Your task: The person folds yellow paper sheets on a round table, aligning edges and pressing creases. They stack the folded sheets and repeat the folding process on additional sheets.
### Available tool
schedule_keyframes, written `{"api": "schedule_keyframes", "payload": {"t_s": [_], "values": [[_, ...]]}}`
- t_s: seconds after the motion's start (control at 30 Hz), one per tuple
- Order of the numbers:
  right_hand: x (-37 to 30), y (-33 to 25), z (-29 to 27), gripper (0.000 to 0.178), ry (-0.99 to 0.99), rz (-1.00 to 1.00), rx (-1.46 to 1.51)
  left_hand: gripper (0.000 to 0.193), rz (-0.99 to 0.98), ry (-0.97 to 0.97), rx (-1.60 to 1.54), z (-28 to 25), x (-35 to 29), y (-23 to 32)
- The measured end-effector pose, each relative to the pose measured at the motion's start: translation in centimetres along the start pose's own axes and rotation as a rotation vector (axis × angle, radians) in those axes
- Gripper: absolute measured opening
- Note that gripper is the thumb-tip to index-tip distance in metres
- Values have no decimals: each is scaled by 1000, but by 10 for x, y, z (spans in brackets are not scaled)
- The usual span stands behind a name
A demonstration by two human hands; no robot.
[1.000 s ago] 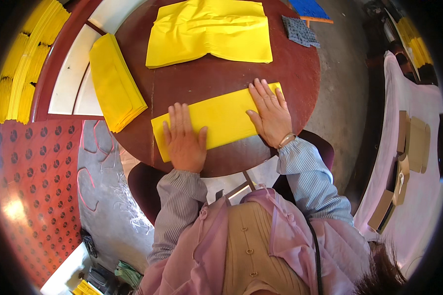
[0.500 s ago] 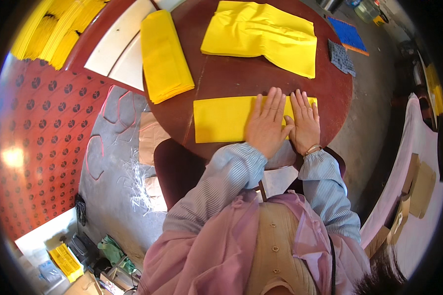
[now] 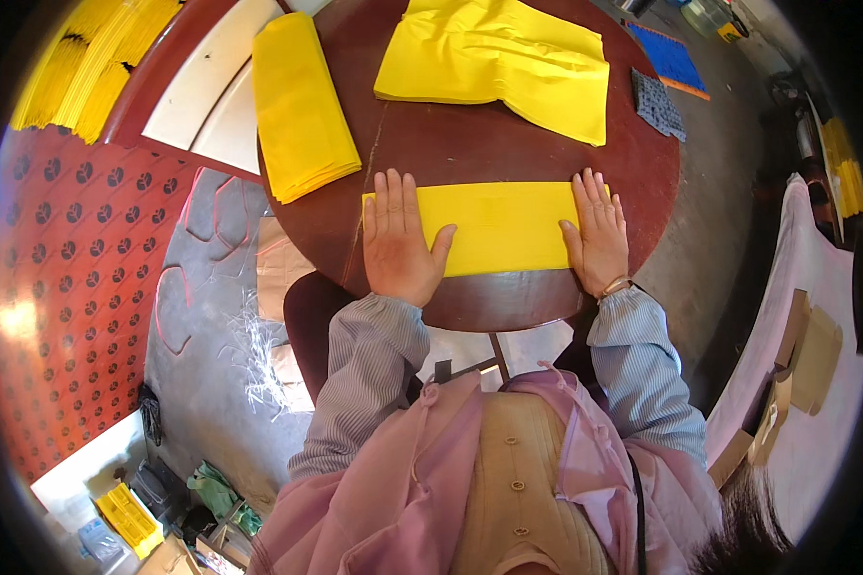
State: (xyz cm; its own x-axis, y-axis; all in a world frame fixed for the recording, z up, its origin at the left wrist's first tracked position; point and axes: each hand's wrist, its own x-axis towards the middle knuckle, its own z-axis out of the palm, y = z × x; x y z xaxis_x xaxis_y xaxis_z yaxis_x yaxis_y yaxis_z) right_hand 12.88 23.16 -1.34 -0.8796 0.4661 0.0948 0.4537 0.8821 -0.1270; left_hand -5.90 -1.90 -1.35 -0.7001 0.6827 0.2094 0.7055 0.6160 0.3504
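Across the middle of the frame, a folded yellow strip (image 3: 503,228) lies flat on the dark red table (image 3: 470,161), a long, smooth, matte rectangle with crisp straight edges and its long side close to the table's curved, glossy rim. The left hand (image 3: 398,238) covers the strip's left end and the right hand (image 3: 599,238) its right end; both are palm down with fingers stretched out, each grip unfolded and flat instead of closed round anything. The sleeves (image 3: 372,350) are finely striped and gathered at the wrists. At the upper centre lies a wider yellow pile (image 3: 499,57), its soft, cloth-like top rippled with creases. A thick yellow bundle (image 3: 302,110), folded long and narrow with layered lower edges, rests at the upper left of the table. Toward the upper right, a grey textured cloth (image 3: 657,103) sits at the rim.
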Motion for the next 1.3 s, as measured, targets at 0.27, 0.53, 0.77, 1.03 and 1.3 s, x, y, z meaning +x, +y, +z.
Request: {"api": "schedule_keyframes", "payload": {"t_s": [0.27,0.53,0.77,1.03,1.3], "values": [[1,2,1,65,23,-18,22,81,79,102,59,8,-1,-5],[1,8,12,66,31,-33,-7,82,48,50,203,19,-2,-12],[-3,3,12,69,34,-27,-21,85,19,-28,244,15,-4,-16],[-10,-8,6,68,-2,11,-54,83,188,-18,151,19,1,52],[-10,-5,7,66,-31,22,-34,81,52,-67,246,20,-11,11]]}}
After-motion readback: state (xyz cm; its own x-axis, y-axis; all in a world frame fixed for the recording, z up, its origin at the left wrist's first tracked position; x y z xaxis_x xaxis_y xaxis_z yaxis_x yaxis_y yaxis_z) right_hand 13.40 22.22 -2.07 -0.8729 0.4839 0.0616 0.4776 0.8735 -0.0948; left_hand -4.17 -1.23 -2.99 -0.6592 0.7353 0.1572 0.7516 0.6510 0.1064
